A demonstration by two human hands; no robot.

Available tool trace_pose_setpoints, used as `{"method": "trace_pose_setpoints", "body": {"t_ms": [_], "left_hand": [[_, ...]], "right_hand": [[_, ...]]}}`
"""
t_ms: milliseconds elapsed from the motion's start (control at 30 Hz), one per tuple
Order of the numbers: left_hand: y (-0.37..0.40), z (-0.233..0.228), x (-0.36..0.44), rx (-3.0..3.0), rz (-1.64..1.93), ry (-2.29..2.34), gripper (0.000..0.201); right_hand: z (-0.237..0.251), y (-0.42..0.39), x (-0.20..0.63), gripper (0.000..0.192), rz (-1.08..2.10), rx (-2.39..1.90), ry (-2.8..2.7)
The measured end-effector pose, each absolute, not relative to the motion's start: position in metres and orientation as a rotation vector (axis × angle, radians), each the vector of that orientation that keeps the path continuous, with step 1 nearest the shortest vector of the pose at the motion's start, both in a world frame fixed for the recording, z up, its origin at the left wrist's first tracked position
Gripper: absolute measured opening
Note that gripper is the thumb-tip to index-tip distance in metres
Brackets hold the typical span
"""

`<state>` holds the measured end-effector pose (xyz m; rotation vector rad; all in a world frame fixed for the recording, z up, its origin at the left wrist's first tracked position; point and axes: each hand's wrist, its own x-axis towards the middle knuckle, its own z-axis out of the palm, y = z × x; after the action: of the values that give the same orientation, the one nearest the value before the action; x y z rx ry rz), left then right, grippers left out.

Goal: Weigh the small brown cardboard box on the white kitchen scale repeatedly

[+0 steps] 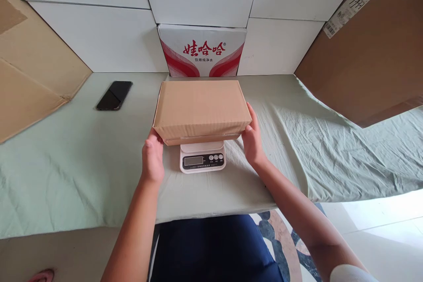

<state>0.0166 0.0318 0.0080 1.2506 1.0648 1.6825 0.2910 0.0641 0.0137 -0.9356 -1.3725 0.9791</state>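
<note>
A small brown cardboard box (201, 103) is right over a white kitchen scale (203, 161), hiding the back part of it. I can't tell if all its weight is on the scale. The left hand (153, 158) holds the box at its near left corner, with the fingers bent in and partly hidden by it. The right hand (253, 139) holds the right end, fingers along the side and thumb near the front corner. The scale's front, with its little grey screen and three round buttons, sticks out toward the person. It sits on a worktop with a pale green cloth (109, 176). A black phone (114, 95) lies to the left. Behind the box stands a red and white water carton (203, 53).
</note>
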Motion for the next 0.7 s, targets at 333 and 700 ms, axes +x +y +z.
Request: {"method": "trace_pose_setpoints", "body": {"t_ms": [333,700], "left_hand": [[0.033,0.004,0.021,1.252,1.675,1.054,0.073],[0.084,0.049,0.021,1.306,1.695,0.955,0.073]], "right_hand": [[0.031,0.05,0.278,0.072,0.923,-0.916,-1.444],[0.061,0.106,0.281,0.074,0.761,-0.887,-1.448]]}}
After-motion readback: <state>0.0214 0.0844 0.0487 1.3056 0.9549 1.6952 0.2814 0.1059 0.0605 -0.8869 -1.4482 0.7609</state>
